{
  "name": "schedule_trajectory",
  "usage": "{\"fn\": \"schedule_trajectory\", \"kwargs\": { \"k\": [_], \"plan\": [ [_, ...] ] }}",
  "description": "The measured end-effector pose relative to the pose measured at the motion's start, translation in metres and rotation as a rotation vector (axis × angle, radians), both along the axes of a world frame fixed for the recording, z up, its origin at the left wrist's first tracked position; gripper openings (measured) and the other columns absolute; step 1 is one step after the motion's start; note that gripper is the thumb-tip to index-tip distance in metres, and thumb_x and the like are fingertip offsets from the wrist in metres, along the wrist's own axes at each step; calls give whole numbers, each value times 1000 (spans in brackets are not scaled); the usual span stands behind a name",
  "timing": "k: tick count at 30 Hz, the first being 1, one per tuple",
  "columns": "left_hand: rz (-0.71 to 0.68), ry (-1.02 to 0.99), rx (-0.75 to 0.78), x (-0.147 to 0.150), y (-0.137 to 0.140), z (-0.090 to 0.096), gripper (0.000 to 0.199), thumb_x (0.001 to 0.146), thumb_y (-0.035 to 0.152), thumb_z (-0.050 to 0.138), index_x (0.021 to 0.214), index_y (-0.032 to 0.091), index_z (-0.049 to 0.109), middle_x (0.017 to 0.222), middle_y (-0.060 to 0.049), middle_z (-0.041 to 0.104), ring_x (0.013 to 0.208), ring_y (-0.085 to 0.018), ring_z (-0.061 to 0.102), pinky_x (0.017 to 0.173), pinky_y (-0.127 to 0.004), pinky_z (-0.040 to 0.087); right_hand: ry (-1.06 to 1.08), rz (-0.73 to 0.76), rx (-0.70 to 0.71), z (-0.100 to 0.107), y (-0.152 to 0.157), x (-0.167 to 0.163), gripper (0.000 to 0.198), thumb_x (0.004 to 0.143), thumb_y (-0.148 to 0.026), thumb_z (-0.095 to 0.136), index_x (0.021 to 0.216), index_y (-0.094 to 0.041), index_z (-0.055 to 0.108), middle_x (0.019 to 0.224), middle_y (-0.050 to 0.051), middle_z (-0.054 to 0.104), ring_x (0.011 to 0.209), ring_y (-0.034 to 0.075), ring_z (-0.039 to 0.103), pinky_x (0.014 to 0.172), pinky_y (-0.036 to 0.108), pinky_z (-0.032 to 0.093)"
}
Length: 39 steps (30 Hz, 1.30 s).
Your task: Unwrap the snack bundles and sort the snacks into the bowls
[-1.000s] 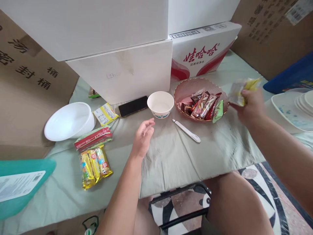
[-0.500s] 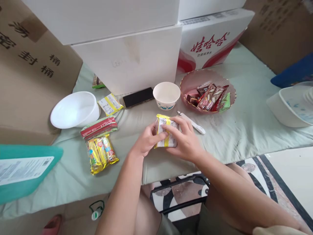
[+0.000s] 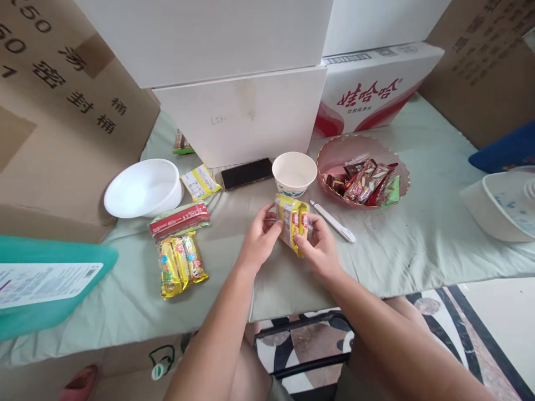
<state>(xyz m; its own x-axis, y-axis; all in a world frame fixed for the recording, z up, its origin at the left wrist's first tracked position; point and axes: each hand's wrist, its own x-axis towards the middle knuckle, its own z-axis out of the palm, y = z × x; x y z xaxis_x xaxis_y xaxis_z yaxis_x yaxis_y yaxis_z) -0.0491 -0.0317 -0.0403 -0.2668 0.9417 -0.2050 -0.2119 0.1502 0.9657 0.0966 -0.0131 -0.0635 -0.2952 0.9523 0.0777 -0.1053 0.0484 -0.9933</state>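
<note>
Between both hands I hold a yellow and white snack packet (image 3: 288, 220) above the cloth, with two red-lettered yellow packs showing along its right side. My left hand (image 3: 261, 236) is closed on its left edge, thumb in front. My right hand (image 3: 320, 245) grips the lower right side with the thumb on the yellow face. Just beyond the packet stands a white paper bowl (image 3: 294, 172). A white-handled cutter or peeler (image 3: 334, 223) lies right of my right hand; its exact kind is unclear.
A pink bowl (image 3: 328, 195) holds several wrapped snacks. To the left are a white bowl (image 3: 144, 189), a flat yellow-white wrapper (image 3: 199, 182), a red-green packet (image 3: 179, 219), yellow snack packs (image 3: 180, 264) and a black phone (image 3: 246, 172). White boxes (image 3: 242, 122) rise behind.
The packet has turned in my hands, so its side with two yellow packs now shows. My right hand has shifted from its face to its right edge. The view has shifted slightly.
</note>
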Motion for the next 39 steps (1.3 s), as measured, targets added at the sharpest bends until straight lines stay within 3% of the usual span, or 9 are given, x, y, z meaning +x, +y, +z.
{"fn": "schedule_trajectory", "kwargs": {
  "k": [7, 11, 14, 16, 19, 23, 27, 31, 39],
  "plan": [
    [-61, -445, 43, 13, -10, 3, 65, 71, 52, 81, 126, 22, 62, 124, -9, 72, 119, -31, 66, 101, -41, 51, -15, 38, 267, 12, -2, 20, 28, 97, -38, 54, 121, -26, 60, 110, 7, 72, 100, 22, 68, 88, 40, 57],
    [8, -511, -54, 6, -13, 12, 65, 59, 32, 86, 119, 21, 63, 113, -8, 75, 113, -33, 69, 101, -47, 52, -536, -217, 648, 12, 9, 48, 13, 93, -25, 55, 101, -24, 65, 97, 8, 74, 98, 26, 67, 92, 44, 54],
    [53, -501, -54, -2, -12, 13, 59, 60, 28, 81, 116, 22, 63, 110, -6, 76, 114, -33, 68, 100, -48, 53, -920, -269, 781, 0, 19, 62, 27, 91, -26, 57, 116, -18, 65, 118, 16, 72, 119, 34, 60, 104, 53, 47],
    [86, -475, -24, -7, -11, 11, 58, 60, 27, 79, 116, 24, 62, 114, -4, 74, 116, -32, 67, 99, -47, 54, -1070, -209, 724, -8, 25, 68, 43, 91, -30, 56, 130, -12, 59, 131, 22, 65, 123, 38, 57, 103, 57, 46],
    [122, -425, 21, -13, -8, 7, 59, 65, 35, 80, 120, 28, 58, 125, -4, 71, 122, -30, 65, 96, -42, 55, -1081, -83, 612, -13, 31, 77, 54, 89, -34, 57, 136, -9, 55, 120, 22, 69, 108, 38, 62, 93, 56, 50],
    [159, -381, 54, -16, -6, 4, 67, 71, 61, 76, 127, 29, 55, 133, -9, 67, 127, -30, 61, 93, -39, 56, -900, 19, 499, -5, 32, 85, 29, 88, -36, 58, 110, -20, 68, 94, 11, 73, 87, 30, 64, 81, 46, 51],
    [203, -261, 68, -12, -5, 1, 58, 69, 41, 80, 119, 28, 55, 125, -5, 68, 122, -27, 62, 97, -37, 53, -545, -29, 138, 9, 16, 73, 19, 91, -41, 56, 99, -24, 60, 77, 2, 63, 62, 18, 55, 58, 32, 44],
    [168, -126, 105, -6, -3, -7, 52, 69, 24, 74, 117, 27, 53, 118, -2, 66, 114, -22, 63, 99, -33, 49, -139, 117, -340, 17, 0, 42, 30, 90, -53, 54, 97, -24, 55, 60, -7, 50, 42, 10, 37, 41, 24, 25],
    [124, 107, 123, 4, -7, -12, 44, 72, 18, 65, 115, 26, 54, 100, 1, 62, 91, -17, 60, 90, -30, 47, -50, 193, -489, 32, -6, 12, 42, 74, -60, 68, 83, -20, 63, 56, -3, 56, 42, 9, 43, 39, 23, 28]
  ]
}}
